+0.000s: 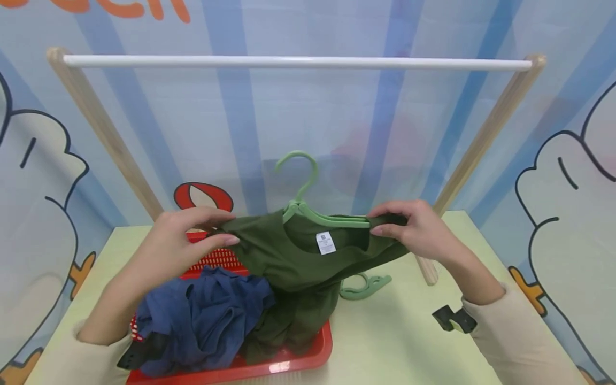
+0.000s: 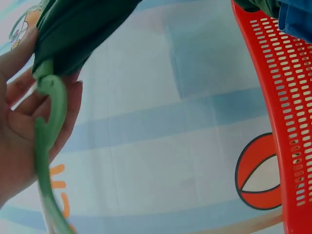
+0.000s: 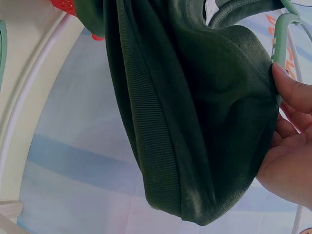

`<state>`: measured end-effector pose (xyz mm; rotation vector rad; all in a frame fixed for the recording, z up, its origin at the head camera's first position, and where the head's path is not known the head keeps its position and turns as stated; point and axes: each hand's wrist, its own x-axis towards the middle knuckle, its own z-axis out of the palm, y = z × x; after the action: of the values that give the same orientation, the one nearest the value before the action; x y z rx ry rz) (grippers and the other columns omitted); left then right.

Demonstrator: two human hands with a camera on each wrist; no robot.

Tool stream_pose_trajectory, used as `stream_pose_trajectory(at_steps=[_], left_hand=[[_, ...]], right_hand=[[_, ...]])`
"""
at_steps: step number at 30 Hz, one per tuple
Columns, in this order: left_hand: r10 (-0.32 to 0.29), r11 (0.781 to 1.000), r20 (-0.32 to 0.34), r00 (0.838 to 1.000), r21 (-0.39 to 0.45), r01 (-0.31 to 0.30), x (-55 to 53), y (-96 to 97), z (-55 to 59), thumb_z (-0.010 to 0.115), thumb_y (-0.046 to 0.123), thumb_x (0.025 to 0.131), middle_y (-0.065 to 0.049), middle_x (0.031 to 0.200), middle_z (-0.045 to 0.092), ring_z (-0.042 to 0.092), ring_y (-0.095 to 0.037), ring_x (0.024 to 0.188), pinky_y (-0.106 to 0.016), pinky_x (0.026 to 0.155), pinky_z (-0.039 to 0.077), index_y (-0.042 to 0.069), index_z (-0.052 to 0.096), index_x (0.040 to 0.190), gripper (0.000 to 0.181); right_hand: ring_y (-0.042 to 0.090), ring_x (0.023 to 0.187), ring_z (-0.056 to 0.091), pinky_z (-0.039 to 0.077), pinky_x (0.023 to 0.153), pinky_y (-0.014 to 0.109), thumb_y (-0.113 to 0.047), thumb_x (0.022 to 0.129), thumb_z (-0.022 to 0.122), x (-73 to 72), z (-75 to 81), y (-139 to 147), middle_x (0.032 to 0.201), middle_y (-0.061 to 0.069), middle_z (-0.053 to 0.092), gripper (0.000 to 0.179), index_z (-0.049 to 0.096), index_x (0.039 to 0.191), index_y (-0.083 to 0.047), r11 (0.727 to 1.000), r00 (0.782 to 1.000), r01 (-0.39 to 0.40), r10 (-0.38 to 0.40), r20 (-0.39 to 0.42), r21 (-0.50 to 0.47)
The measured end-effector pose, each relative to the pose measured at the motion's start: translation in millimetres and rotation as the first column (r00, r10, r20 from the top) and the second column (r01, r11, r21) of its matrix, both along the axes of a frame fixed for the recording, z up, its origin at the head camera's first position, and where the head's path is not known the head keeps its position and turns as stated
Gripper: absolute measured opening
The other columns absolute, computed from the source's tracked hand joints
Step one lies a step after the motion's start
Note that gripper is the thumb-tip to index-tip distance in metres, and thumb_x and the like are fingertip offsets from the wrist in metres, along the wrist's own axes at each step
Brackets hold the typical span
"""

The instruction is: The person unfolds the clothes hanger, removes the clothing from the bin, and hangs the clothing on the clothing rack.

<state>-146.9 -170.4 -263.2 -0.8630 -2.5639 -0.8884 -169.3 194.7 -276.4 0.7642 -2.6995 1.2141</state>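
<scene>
A dark green T-shirt (image 1: pixel 289 262) with a white neck label (image 1: pixel 325 243) is spread between both hands. My left hand (image 1: pixel 178 238) pinches its left shoulder between thumb and fingers. At the other shoulder, my right hand (image 1: pixel 416 227) grips the cloth near one end of a light green hanger (image 1: pixel 346 221). That hanger arm shows inside the neck opening, its hook pointing up. In the left wrist view, a green hanger part (image 2: pixel 58 100) sticks out of the cloth beside the fingers. The lower shirt hangs over the basket.
A red perforated basket (image 1: pixel 327 345) holds a crumpled blue garment (image 1: pixel 207 315). Another green hanger (image 1: pixel 361 293) lies on the pale table (image 1: pixel 414 347), right of the basket. Beyond the hands stands a rack with a white bar (image 1: pixel 298 62) and wooden legs (image 1: pixel 486 139).
</scene>
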Motion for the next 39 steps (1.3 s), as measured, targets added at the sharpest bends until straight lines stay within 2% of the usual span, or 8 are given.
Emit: stream_pose_trajectory(at_steps=[10,17,19,23,26,29,35,39], left_hand=[[0.002,1.0,0.014,1.0,0.025,-0.003,1.1,-2.0,2.2,0.071,0.01,0.079,-0.002,0.09,0.067,0.063,-0.013,0.076,-0.035,0.066,0.054,0.007,0.069,0.098,0.019],[0.017,0.994,-0.174,0.985,0.111,0.002,-0.8,1.3,-0.8,0.072,-0.003,0.074,0.001,0.08,0.066,0.056,-0.006,0.063,-0.018,0.057,0.046,0.006,0.07,0.087,0.016],[0.038,0.991,-0.187,0.982,0.13,-0.013,-0.9,1.0,-0.1,0.072,-0.004,0.074,0.001,0.078,0.066,0.055,-0.006,0.061,-0.017,0.057,0.045,0.006,0.07,0.085,0.015],[0.032,0.998,-0.011,0.999,0.06,-0.032,-0.2,2.1,1.8,0.068,0.009,0.082,-0.003,0.088,0.067,0.062,-0.014,0.073,-0.03,0.063,0.051,0.005,0.069,0.098,0.016],[0.01,1.0,0.131,0.991,-0.002,-0.01,-1.1,4.6,1.6,0.064,0.015,0.086,-0.007,0.096,0.067,0.064,-0.019,0.082,-0.039,0.069,0.052,0.004,0.067,0.106,0.024],[-0.009,1.0,0.163,0.987,-0.004,0.009,-2.0,7.0,-0.3,0.065,0.014,0.085,-0.005,0.095,0.067,0.064,-0.017,0.081,-0.037,0.069,0.051,0.004,0.067,0.105,0.022],[0.028,0.996,0.029,0.999,0.087,-0.03,-0.2,8.9,-3.8,0.069,0.006,0.08,-0.001,0.085,0.068,0.062,-0.01,0.07,-0.027,0.061,0.05,0.007,0.071,0.094,0.014],[0.127,0.985,-0.073,0.989,0.123,-0.118,1.1,1.7,0.1,0.07,0.003,0.079,-0.003,0.077,0.067,0.063,-0.014,0.065,-0.016,0.059,0.048,0.004,0.07,0.087,0.009]], right_hand=[[0.015,0.082,0.059,0.048,0.066,0.027,-0.004,0.08,0.069,-1.3,2.9,15,0.095,0.007,0.066,0.019,0.069,0.099,-0.005,0.999,0.999,0.037,-0.037,-0.005,0.014],[0.018,0.083,0.059,0.048,0.067,0.027,-0.004,0.079,0.07,0.3,0.2,14,0.096,0.009,0.066,0.019,0.069,0.099,-0.003,1.0,1.0,0.019,-0.018,-0.019,0.018],[0.018,0.084,0.058,0.047,0.067,0.027,-0.004,0.079,0.07,0.1,-0.7,15,0.097,0.009,0.066,0.019,0.069,0.099,-0.003,0.999,1.0,0.023,-0.022,-0.015,0.027],[0.017,0.082,0.058,0.047,0.066,0.026,-0.005,0.079,0.07,0.6,-1.2,18,0.096,0.009,0.066,0.02,0.069,0.099,-0.003,0.999,1.0,0.031,-0.03,-0.008,0.026],[0.015,0.08,0.058,0.048,0.064,0.025,-0.005,0.079,0.07,1.5,-0.9,18,0.095,0.009,0.066,0.019,0.069,0.098,-0.004,0.999,0.999,0.033,-0.032,-0.016,0.02],[0.015,0.078,0.058,0.048,0.063,0.025,-0.004,0.079,0.07,2.2,-0.3,17,0.094,0.008,0.066,0.019,0.069,0.098,-0.004,0.999,0.999,0.039,-0.039,-0.019,0.024],[0.014,0.077,0.059,0.048,0.062,0.026,-0.006,0.08,0.07,2.7,2.4,21,0.094,0.008,0.066,0.019,0.069,0.098,-0.005,0.998,0.999,0.049,-0.049,-0.001,0.037],[0.011,0.077,0.06,0.049,0.062,0.025,-0.006,0.081,0.068,2.3,6.4,31,0.095,0.009,0.066,0.018,0.069,0.099,-0.004,0.997,0.997,0.081,-0.081,0.005,0.021]])
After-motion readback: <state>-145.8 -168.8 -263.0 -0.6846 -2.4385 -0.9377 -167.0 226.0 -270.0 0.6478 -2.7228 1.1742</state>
